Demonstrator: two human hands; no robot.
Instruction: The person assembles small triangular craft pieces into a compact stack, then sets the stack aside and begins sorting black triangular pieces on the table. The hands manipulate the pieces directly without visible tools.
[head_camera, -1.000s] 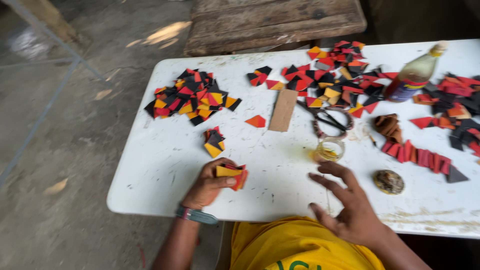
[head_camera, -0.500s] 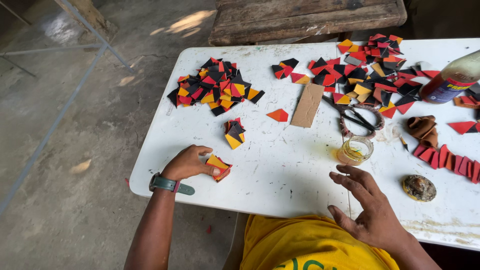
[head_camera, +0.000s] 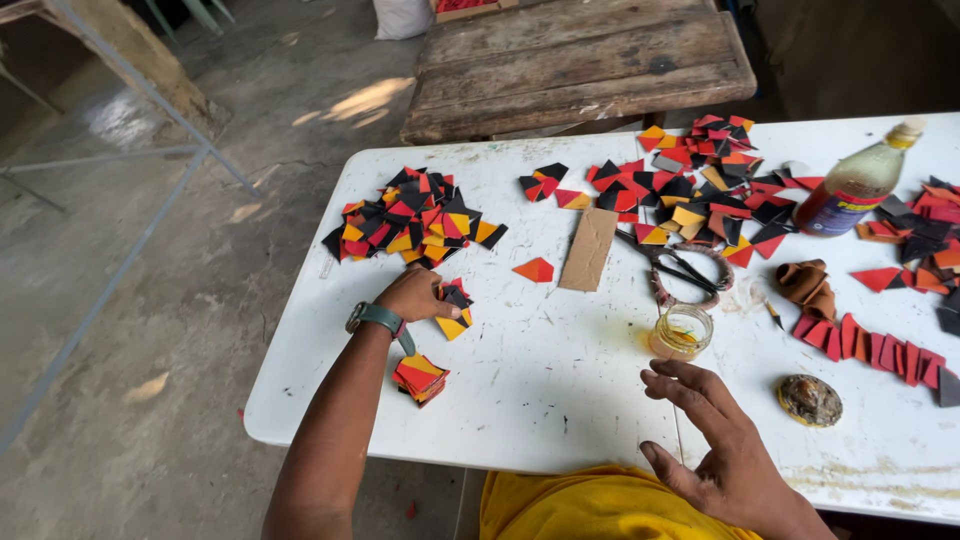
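Small stacks near left hand: two, one stack (head_camera: 420, 377) by the tabletop (head_camera: 540, 370) edge, another (head_camera: 455, 305) under the fingertips.
Jar (head_camera: 681, 332): one.
Scissors (head_camera: 678, 272): one.
Left hand (head_camera: 415, 295): reaching forward, fingers curled onto farther stack.
Right hand (head_camera: 715, 440): palm down, fingers spread, empty.

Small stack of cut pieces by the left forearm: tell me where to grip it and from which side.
Take the small stack across its two opposite edges, coming straight down from above. It lies flat on the white table, loosely squared, with bare surface on its right. The left hand is beyond it, on another little pile, and the forearm crowds the left edge.
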